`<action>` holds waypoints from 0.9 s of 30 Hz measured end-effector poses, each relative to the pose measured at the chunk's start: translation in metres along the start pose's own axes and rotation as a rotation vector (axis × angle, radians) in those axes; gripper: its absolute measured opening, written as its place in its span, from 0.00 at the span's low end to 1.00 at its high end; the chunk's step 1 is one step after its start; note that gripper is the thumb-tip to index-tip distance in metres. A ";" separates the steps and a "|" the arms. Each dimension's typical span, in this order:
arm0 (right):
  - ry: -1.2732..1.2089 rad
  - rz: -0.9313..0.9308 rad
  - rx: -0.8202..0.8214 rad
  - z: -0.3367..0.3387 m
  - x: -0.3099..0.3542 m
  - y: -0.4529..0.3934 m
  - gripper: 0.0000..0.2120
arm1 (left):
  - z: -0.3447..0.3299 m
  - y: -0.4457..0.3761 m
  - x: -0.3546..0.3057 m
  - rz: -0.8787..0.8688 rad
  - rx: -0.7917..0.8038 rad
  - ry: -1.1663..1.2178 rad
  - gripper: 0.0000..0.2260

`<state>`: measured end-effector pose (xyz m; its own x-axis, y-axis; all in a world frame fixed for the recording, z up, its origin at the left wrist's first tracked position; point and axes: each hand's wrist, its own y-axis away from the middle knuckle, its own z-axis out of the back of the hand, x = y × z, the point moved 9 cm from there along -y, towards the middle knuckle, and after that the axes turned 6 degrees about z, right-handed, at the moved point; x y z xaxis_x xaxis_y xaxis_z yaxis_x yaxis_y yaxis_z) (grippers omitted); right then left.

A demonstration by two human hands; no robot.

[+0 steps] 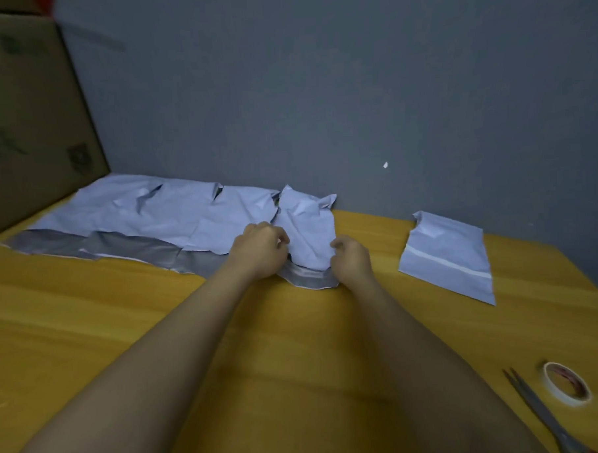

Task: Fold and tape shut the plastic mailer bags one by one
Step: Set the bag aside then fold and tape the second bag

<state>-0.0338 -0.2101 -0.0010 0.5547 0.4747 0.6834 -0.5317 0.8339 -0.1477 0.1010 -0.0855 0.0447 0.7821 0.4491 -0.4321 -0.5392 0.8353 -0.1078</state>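
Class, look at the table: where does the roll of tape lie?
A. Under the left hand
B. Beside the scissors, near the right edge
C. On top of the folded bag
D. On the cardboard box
B: the roll of tape lies on the table just right of the scissors, away from both hands.

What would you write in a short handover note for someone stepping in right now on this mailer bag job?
Left hand and right hand each grip a side of the rightmost mailer bag in the unfolded row, grey flap facing you.
One folded mailer bag lies apart on the right.
Tape roll and scissors sit near right on the table, untouched.
Left: fold and tape this bag, then the rest.
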 end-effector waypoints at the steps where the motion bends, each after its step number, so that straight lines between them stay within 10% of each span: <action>1: -0.046 -0.025 -0.039 0.007 -0.004 0.006 0.17 | -0.001 0.005 -0.002 -0.014 0.011 0.014 0.14; 17: 0.132 -0.123 0.228 0.054 -0.020 0.166 0.31 | -0.029 0.076 -0.026 -0.172 0.076 0.191 0.11; 27: 0.033 -0.095 -0.118 0.076 -0.014 0.079 0.17 | -0.037 0.044 -0.032 -0.089 -0.023 0.147 0.19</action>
<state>-0.1317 -0.1725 0.0319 0.6212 0.3991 0.6744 -0.3977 0.9021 -0.1676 0.0408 -0.0750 0.0209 0.7739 0.3210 -0.5459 -0.4783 0.8613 -0.1716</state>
